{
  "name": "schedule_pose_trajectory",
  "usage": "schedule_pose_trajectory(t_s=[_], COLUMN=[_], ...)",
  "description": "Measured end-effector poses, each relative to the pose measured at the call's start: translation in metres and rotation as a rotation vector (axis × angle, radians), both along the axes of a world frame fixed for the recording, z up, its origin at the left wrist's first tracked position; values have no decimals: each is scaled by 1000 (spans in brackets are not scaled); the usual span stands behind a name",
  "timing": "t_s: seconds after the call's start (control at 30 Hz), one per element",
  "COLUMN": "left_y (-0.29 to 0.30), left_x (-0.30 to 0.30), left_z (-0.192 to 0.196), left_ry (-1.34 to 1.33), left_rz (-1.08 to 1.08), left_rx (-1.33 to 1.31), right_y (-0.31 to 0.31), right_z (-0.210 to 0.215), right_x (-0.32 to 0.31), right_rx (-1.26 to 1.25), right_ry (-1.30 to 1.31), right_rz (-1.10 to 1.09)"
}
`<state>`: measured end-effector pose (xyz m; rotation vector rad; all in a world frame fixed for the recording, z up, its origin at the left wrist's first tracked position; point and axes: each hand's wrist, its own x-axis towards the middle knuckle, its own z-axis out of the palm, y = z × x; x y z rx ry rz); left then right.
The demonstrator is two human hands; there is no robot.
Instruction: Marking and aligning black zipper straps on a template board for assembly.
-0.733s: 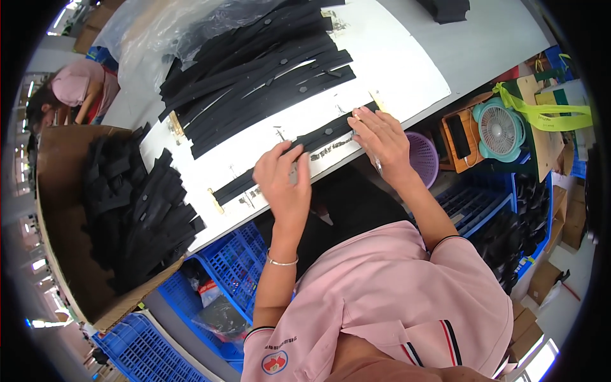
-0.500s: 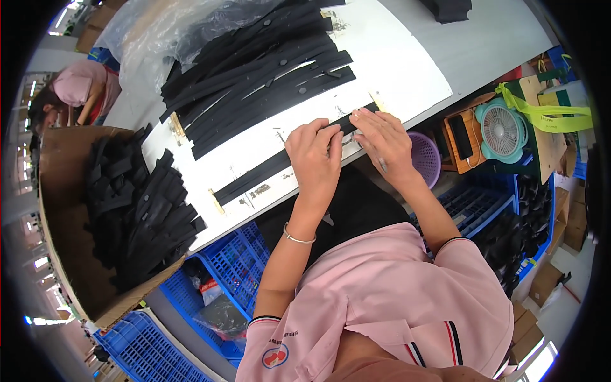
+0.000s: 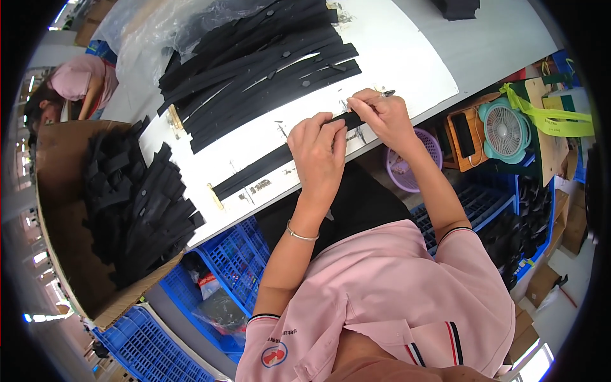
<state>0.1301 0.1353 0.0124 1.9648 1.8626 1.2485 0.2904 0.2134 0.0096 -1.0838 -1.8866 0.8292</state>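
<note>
Black strip (image 3: 259, 171): long axis lower-left to upper-right.

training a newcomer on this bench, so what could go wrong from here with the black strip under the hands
The long, flat black fabric strip might skew if moved: the left hand and right hand are both toward its right end, leaving its left stretch unheld.

The pile of overlapping black fabric strips lies close by on the flat white board; a brush could disturb it.

A dropped piece might land in the round purple plastic basket below.
</note>
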Motion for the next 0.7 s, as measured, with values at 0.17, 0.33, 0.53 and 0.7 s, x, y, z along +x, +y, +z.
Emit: schedule_pose_trajectory(t_s=[0.17, 0.33, 0.53, 0.7], left_y=[0, 0, 0, 2], left_x=[0, 0, 1, 2], left_z=[1, 1, -2, -2], left_ry=[-18, -9, -5, -3], left_rz=[-16, -18, -2, 3], left_rx=[16, 21, 3, 9], right_y=[2, -1, 0, 0], right_z=[-3, -4, -3, -2], right_x=[1, -2, 5, 5], right_rx=[59, 174, 101, 104], right_ry=[-147, -175, -15, -36], right_rz=[6, -18, 34, 41])
